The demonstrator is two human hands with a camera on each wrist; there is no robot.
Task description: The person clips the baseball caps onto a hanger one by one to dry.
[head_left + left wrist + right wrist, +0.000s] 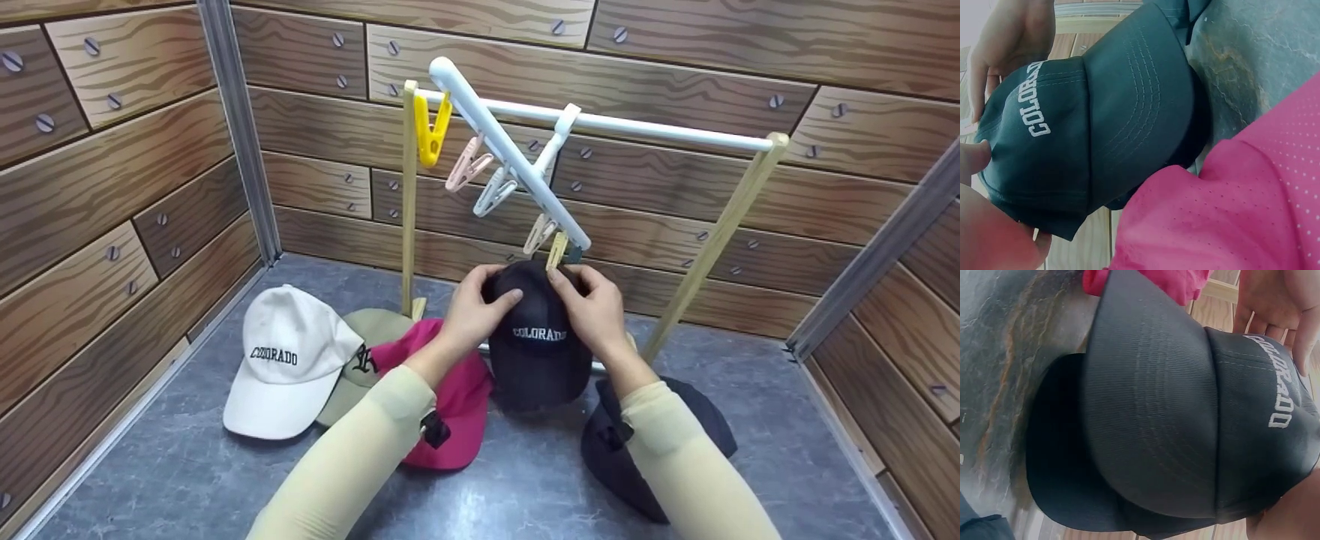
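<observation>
A black baseball cap [536, 352] with white COLORADO lettering hangs front-outward, brim down, below a white hanger bar [517, 161]. My left hand [478, 307] grips the cap's left side, thumb on the front and fingers behind. On the other side my right hand [596, 307] holds the cap's upper edge, its thumb close to a pale yellow clothespin [556, 251]. That clothespin meets the cap's top; whether it bites the fabric I cannot tell. Behind the cap's brim, a second dark brim [1067, 455] shows in the right wrist view.
White [281, 367], olive [382, 324] and magenta [461, 405] caps overlap on the grey floor at left. A dark navy cap [637, 457] lies at right, beneath my forearm. The hanger hooks onto a wooden-legged rack [667, 135]; yellow [431, 131], pink [469, 165] and other clothespins dangle from it.
</observation>
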